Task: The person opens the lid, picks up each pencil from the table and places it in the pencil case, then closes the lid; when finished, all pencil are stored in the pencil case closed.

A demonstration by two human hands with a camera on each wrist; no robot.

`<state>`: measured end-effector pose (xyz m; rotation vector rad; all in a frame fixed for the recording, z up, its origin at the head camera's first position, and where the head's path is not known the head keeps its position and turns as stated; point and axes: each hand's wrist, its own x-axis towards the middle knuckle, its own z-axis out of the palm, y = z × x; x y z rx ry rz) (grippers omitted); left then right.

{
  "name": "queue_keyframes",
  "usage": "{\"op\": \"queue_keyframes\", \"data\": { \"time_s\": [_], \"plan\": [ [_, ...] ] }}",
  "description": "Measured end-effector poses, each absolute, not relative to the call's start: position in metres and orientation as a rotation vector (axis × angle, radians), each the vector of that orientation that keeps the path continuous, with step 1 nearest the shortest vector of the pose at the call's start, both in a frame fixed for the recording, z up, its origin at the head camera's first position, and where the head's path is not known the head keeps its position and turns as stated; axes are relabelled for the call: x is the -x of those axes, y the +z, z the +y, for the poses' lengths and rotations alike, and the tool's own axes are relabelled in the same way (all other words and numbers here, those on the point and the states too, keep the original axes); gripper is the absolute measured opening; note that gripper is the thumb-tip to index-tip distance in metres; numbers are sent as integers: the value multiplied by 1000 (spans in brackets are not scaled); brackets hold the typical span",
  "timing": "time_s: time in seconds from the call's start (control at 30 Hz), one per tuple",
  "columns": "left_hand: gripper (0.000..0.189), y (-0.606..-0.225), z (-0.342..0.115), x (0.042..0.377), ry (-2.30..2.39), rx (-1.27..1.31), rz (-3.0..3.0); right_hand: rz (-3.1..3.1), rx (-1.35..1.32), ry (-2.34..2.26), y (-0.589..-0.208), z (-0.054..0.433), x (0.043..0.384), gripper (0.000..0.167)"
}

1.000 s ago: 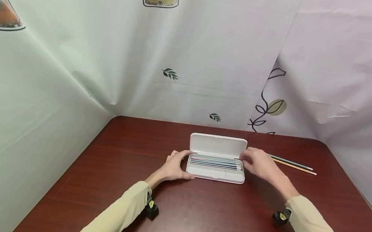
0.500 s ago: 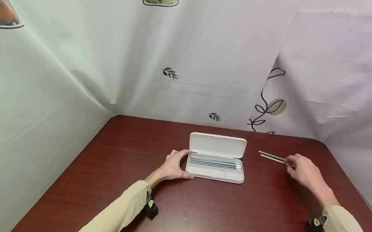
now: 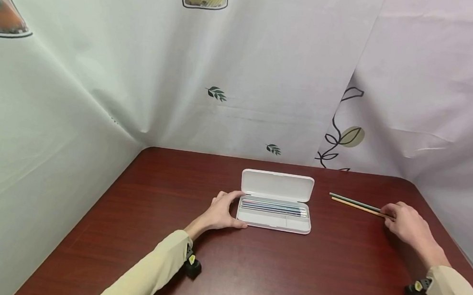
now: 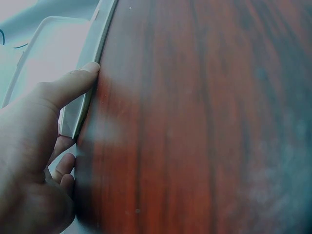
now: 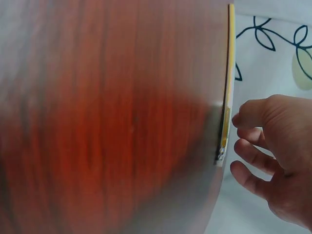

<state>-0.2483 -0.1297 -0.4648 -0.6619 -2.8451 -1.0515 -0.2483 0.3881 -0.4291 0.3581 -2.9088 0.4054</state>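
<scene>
A white pencil case (image 3: 297, 224) lies on the table with its lid (image 3: 277, 185) raised. Several pencils (image 3: 273, 207) rest side by side in its back compartment. My left hand (image 3: 222, 211) holds the case's left end, thumb on the front edge and fingers toward the back corner; the left wrist view shows that thumb (image 4: 73, 85) against the rim. To the right of the case lie a green pencil (image 3: 352, 200) and a yellow pencil (image 3: 353, 205), nearly parallel. Over their right ends is my right hand (image 3: 407, 225), fingers loosely bent close to the yellow pencil (image 5: 230, 63), with no clear grip on it.
The dark red-brown wooden table (image 3: 275, 276) carries all of this. A pale fabric sheet (image 3: 244, 71) printed with plants surrounds its back and sides. The small front compartments (image 3: 261, 217) of the case hold nothing visible.
My right hand has moved from the case's right end out to the right, passing above the two loose pencils to their far ends. The left hand and case have stayed put.
</scene>
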Motion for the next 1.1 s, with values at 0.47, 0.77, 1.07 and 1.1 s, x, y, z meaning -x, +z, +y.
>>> {"op": "queue_keyframes", "data": {
  "time_s": [0.47,0.77,1.07,1.1],
  "plan": [
    [90,-467,-130,249,-1040,660,-2857,-2881,-390,395,-437,401,251,20],
    [90,-466,-130,249,-1046,653,-2863,-2909,-398,354,-435,401,253,19],
    [90,-467,-130,250,-1040,649,-2865,-2926,-456,275,-434,400,257,17],
    [90,-467,-130,250,-1040,650,-2864,-2928,-459,270,-434,400,258,16]
  ]
}}
